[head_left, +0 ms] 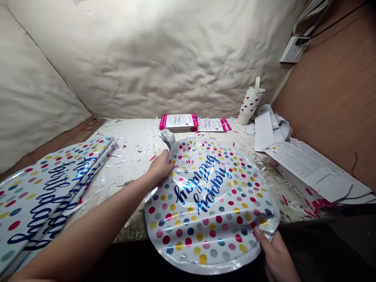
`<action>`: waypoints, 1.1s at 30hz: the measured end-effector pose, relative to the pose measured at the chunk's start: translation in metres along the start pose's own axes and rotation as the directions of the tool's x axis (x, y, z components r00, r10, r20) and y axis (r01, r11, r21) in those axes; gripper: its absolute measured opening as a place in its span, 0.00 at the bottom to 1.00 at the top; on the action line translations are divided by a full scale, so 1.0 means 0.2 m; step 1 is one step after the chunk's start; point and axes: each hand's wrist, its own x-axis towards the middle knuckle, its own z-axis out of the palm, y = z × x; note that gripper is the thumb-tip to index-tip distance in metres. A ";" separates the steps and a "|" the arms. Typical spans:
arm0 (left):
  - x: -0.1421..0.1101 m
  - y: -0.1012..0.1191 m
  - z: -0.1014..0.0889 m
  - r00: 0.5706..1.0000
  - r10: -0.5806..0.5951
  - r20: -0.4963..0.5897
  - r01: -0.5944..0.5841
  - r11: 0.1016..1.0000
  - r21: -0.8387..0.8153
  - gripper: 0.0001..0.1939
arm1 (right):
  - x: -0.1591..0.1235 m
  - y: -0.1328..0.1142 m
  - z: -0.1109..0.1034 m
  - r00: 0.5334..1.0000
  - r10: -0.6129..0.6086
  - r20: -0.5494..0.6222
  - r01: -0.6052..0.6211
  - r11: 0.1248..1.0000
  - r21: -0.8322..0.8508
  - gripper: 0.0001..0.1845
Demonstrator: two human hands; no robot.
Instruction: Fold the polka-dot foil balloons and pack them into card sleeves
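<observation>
One foil balloon point(205, 196), on the person's side of the card stack point(180, 121).
Its neck point(167, 136) points toward the stack, long axis slanting back rightward; left hand point(161, 166) grips beside the neck, right hand point(276, 250) pinches the rim farther from the stack.

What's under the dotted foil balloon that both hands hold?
The scrap-strewn table shows on both sides of the foil balloon, whose near part overhangs the table's edge. The right hand is partly hidden beneath. Anything else directly underneath is covered.
</observation>
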 end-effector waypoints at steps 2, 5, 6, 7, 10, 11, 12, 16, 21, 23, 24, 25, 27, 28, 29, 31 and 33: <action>-0.04 0.00 -0.03 0.996 -0.029 0.085 0.042 0.987 -0.156 0.29 | 0.04 -0.03 -0.03 1.000 -0.017 0.011 0.017 0.999 -0.044 0.40; -0.13 -0.04 -0.08 0.968 -0.065 0.240 0.153 0.918 -0.366 0.26 | 0.14 -0.17 -0.05 0.995 -0.055 0.085 0.067 0.988 -0.141 0.37; -0.18 -0.07 -0.10 0.960 -0.069 0.270 0.180 0.894 -0.409 0.24 | 0.20 -0.24 -0.04 0.990 -0.066 0.125 0.089 0.978 -0.189 0.35; -0.24 -0.10 -0.11 0.953 -0.083 0.291 0.214 0.865 -0.455 0.22 | 0.27 -0.32 -0.01 0.983 -0.068 0.172 0.110 0.963 -0.247 0.33; -0.46 -0.20 -0.08 0.879 -0.226 0.419 0.459 0.634 -0.622 0.15 | 0.53 -0.62 0.15 0.936 -0.022 0.351 0.202 0.849 -0.488 0.25; -0.54 -0.23 -0.05 0.825 -0.280 0.491 0.563 0.497 -0.661 0.13 | 0.63 -0.72 0.23 0.918 -0.013 0.397 0.271 0.751 -0.602 0.23; -0.63 -0.25 -0.02 0.773 -0.310 0.553 0.634 0.366 -0.681 0.13 | 0.71 -0.83 0.31 0.914 -0.027 0.405 0.346 0.573 -0.743 0.22; -0.93 -0.20 0.16 0.751 -0.327 0.574 0.647 0.191 -0.738 0.17 | 0.79 -1.06 0.57 0.875 -0.273 0.401 0.434 0.074 -0.898 0.31; -1.04 0.03 0.30 0.831 -0.260 0.492 0.525 0.074 -0.848 0.18 | 0.27 -0.72 0.54 0.412 0.136 0.901 0.906 -0.168 -0.389 0.31; -1.03 0.09 0.33 0.849 -0.228 0.476 0.504 0.081 -0.860 0.17 | 0.08 -0.48 0.46 0.257 0.040 0.966 0.934 -0.266 -0.237 0.31; -1.02 0.10 0.33 0.858 -0.190 0.477 0.502 0.116 -0.857 0.15 | 0.03 -0.38 0.41 0.230 -0.090 0.969 0.903 -0.351 -0.247 0.29; -1.01 0.09 0.32 0.863 -0.123 0.489 0.504 0.183 -0.844 0.15 | 0.01 -0.30 0.37 0.184 -0.189 0.965 0.880 -0.405 -0.248 0.25; -1.01 0.01 0.26 0.826 0.087 0.557 0.471 0.437 -0.766 0.16 | 0.03 -0.20 0.31 0.126 -0.328 0.936 0.856 -0.441 -0.269 0.21; -1.02 -0.05 0.20 0.766 0.190 0.614 0.402 0.604 -0.688 0.17 | 0.06 -0.18 0.29 0.121 -0.339 0.933 0.868 -0.420 -0.265 0.21; -1.03 -0.11 0.13 0.678 0.275 0.681 0.277 0.763 -0.584 0.19 | 0.09 -0.18 0.28 0.142 -0.320 0.937 0.888 -0.377 -0.264 0.22; -1.06 -0.24 -0.05 0.545 0.282 0.790 -0.040 0.949 -0.311 0.15 | 0.14 -0.19 0.26 0.227 -0.210 0.951 0.923 -0.264 -0.279 0.22; -1.09 -0.32 -0.22 0.488 0.415 0.768 -0.435 0.878 -0.199 0.16 | 0.15 -0.21 0.26 0.291 -0.057 0.955 0.941 -0.167 -0.296 0.30</action>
